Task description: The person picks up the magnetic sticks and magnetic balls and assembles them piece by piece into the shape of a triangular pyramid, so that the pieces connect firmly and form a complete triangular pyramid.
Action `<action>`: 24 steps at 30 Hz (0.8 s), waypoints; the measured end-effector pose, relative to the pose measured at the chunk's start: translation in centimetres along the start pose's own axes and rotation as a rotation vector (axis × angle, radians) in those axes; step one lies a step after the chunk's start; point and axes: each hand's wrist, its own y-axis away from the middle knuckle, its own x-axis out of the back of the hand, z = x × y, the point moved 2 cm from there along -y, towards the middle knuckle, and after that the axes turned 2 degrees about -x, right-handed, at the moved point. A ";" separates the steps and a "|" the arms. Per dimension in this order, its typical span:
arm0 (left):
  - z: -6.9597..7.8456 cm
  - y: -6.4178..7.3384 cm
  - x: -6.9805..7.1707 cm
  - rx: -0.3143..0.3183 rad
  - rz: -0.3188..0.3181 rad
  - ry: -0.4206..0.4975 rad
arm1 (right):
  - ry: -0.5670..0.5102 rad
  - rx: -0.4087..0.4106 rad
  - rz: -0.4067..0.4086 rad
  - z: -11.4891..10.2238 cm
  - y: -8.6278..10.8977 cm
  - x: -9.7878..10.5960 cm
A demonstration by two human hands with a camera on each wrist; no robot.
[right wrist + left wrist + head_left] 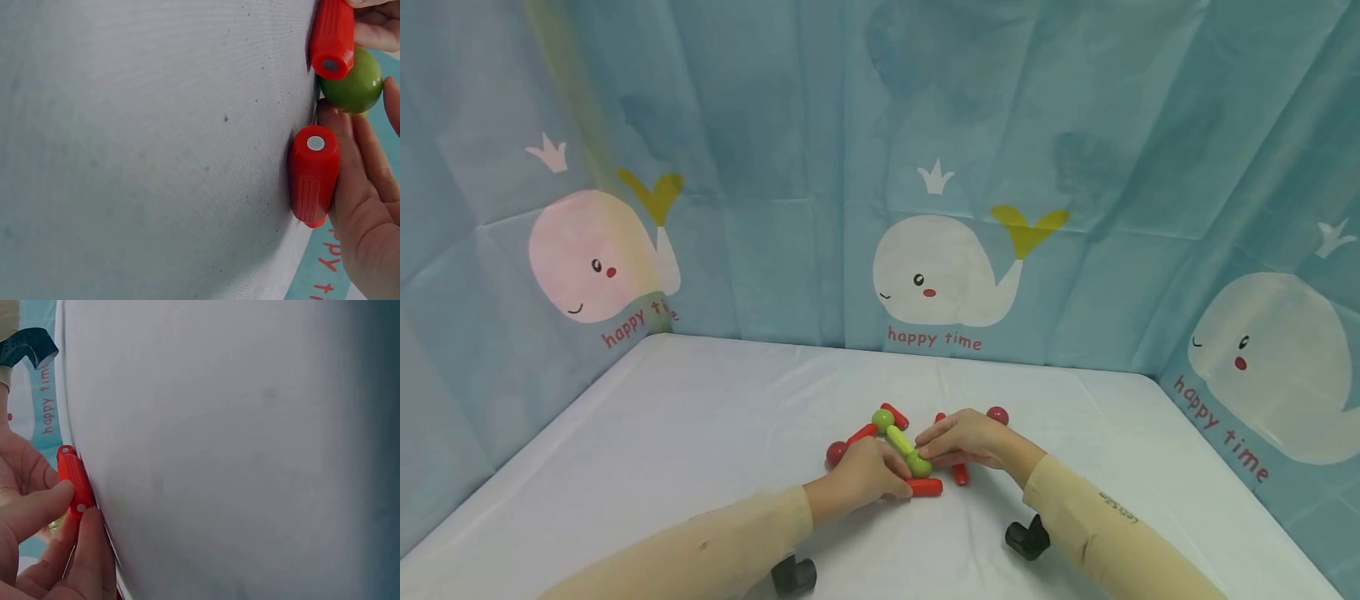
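My left hand pinches a red magnetic stick between thumb and fingers, low over the white table; the left wrist view shows this red stick up close. A green ball lies just beyond it, held by the fingers and thumb of my right hand. From that ball a yellow-green stick runs to a second green ball. In the right wrist view the held stick's end is right at the green ball, and another red stick lies beside my right fingers.
A red stick lies between the far green ball and a red ball. Another red stick is behind them. A red ball sits beyond my right hand. The white table ends at a blue whale-print curtain.
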 end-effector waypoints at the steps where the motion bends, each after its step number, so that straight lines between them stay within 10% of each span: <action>1: 0.0 0.0 0.0 -0.005 -0.005 -0.004 | 0.001 0.004 -0.002 0.1 0.0 0.0; 12: -0.9 1.1 2.1 -0.048 -0.070 -0.071 | 0.018 0.009 -0.010 0.2 0.0 -0.3; 24: -0.8 1.2 3.8 -0.069 0.038 -0.128 | 0.009 0.002 -0.010 0.2 -0.2 -0.2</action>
